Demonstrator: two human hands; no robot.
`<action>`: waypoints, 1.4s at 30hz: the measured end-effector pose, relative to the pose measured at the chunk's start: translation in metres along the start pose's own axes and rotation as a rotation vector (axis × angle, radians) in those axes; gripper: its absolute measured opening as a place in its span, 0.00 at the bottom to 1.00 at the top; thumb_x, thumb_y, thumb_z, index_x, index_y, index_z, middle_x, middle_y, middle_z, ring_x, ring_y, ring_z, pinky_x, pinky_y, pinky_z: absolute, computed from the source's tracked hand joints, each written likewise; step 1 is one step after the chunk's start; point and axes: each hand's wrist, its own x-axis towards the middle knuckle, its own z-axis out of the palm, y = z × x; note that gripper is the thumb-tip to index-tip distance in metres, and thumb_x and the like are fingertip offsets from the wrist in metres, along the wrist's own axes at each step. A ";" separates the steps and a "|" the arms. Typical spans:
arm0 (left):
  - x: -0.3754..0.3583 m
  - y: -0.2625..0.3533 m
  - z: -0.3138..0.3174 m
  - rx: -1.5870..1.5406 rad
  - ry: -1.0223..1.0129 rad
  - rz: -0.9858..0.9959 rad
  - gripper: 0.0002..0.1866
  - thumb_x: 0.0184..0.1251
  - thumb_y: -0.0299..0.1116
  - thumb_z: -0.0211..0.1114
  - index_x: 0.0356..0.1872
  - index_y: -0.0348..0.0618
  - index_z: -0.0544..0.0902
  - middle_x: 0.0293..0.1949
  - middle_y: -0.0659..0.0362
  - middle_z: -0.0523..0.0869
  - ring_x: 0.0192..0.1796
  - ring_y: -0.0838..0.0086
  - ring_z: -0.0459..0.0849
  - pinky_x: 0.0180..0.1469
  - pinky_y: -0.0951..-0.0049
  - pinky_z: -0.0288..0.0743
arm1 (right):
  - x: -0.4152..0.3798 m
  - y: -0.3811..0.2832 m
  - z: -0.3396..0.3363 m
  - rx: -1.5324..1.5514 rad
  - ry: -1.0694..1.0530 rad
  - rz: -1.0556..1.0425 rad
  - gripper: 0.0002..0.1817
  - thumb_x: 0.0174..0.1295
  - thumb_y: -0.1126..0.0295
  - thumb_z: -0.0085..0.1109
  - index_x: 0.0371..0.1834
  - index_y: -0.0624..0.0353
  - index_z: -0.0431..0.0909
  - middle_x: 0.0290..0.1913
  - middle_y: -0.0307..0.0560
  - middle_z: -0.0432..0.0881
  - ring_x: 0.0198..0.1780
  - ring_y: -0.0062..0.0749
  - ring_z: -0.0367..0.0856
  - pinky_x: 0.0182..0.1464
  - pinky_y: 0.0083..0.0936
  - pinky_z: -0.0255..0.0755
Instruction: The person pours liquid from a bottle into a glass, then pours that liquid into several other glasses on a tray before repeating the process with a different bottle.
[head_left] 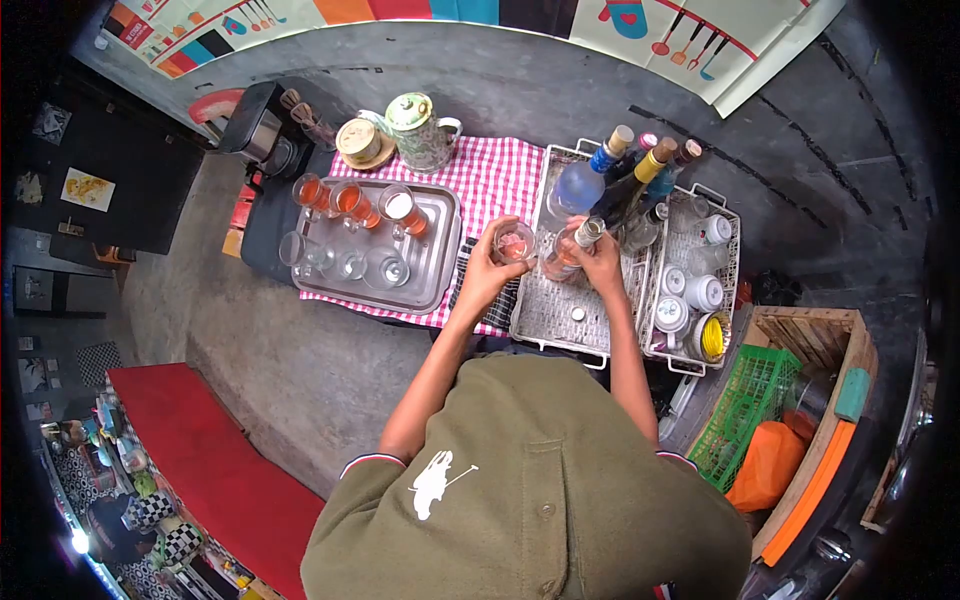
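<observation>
My left hand (492, 272) is wrapped round a small clear glass (514, 243) with something reddish in it. Close to its right, my right hand (600, 262) grips a clear bottle (565, 258) by its upper part, over the left white wicker tray (540, 305). The glass and the bottle are near each other. A small white cap (578, 314) lies in that tray below the bottle. Several taller bottles (578, 188) stand at the tray's back. On the metal tray (445, 250) to the left are glasses with red-orange drink (355, 203) and empty-looking glasses (388, 270).
A patterned pitcher (420, 140) and a lidded container (360, 142) stand behind the metal tray on a checkered cloth (490, 165). White jars (705, 292) fill the right wicker tray. A wooden crate (850, 330) with a green basket (745, 405) is at the right.
</observation>
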 end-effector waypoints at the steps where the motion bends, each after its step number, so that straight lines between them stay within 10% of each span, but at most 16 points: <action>1: 0.000 0.001 0.000 0.004 0.001 0.002 0.40 0.50 0.16 0.73 0.68 0.40 0.71 0.60 0.56 0.78 0.62 0.72 0.78 0.63 0.71 0.76 | 0.001 -0.001 -0.002 -0.048 -0.010 -0.014 0.19 0.59 0.65 0.75 0.49 0.62 0.81 0.44 0.44 0.86 0.47 0.27 0.85 0.51 0.28 0.77; 18: -0.002 0.009 0.002 -0.036 0.009 0.017 0.36 0.52 0.19 0.75 0.65 0.39 0.70 0.58 0.57 0.78 0.60 0.72 0.79 0.61 0.72 0.76 | 0.000 -0.048 -0.011 -0.110 0.178 -0.153 0.36 0.56 0.61 0.73 0.67 0.63 0.69 0.61 0.54 0.79 0.64 0.42 0.78 0.70 0.38 0.68; 26: -0.004 0.020 0.001 -0.079 -0.024 -0.028 0.38 0.51 0.15 0.74 0.66 0.40 0.70 0.57 0.58 0.78 0.58 0.74 0.81 0.62 0.72 0.77 | -0.028 -0.107 -0.020 -0.450 0.164 -0.489 0.17 0.59 0.73 0.63 0.52 0.64 0.77 0.43 0.53 0.85 0.50 0.42 0.86 0.53 0.37 0.79; 34: -0.002 0.032 -0.018 -0.121 -0.077 -0.022 0.40 0.50 0.14 0.73 0.69 0.40 0.71 0.61 0.56 0.77 0.60 0.72 0.80 0.61 0.72 0.79 | -0.029 -0.091 0.037 -0.303 -0.235 0.076 0.44 0.57 0.73 0.67 0.77 0.58 0.54 0.55 0.58 0.81 0.58 0.51 0.82 0.62 0.43 0.74; 42: -0.005 0.045 -0.048 -0.169 -0.055 -0.043 0.44 0.49 0.14 0.73 0.72 0.41 0.68 0.64 0.55 0.75 0.62 0.70 0.80 0.63 0.69 0.78 | -0.008 -0.079 0.096 -0.235 -0.200 -0.063 0.48 0.47 0.74 0.71 0.75 0.56 0.59 0.67 0.58 0.72 0.69 0.54 0.72 0.68 0.42 0.69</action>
